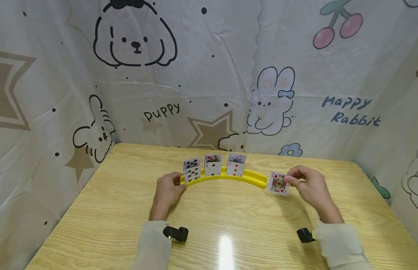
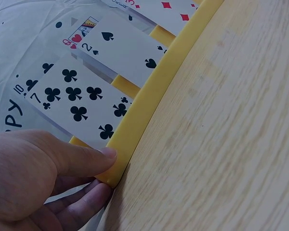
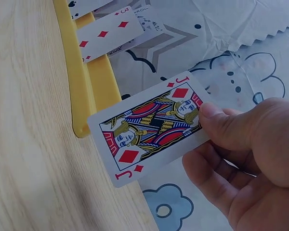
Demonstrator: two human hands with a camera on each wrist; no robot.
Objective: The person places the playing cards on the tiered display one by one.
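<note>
A curved yellow card holder (image 1: 252, 179) stands on the table, with playing cards upright in two rows. My left hand (image 1: 167, 190) grips its left end, thumb on the front face and fingers curled behind. Beside that hand is the seven of clubs (image 2: 77, 98), with a ten of clubs behind it. Farther along come the two of spades (image 1: 213, 169) before a queen of hearts, and the three of diamonds (image 3: 106, 36) before a joker. Just off the holder's right end, my right hand (image 1: 308, 185) pinches the jack of diamonds (image 3: 154, 127) by its edge, face showing.
The wooden table (image 1: 209, 213) spreads in front of the holder. A printed cloth (image 1: 209, 86) hangs behind and along both sides of the table. Black wrist cameras sit on both sleeves, the left camera (image 1: 176, 233) and the right camera (image 1: 306, 235).
</note>
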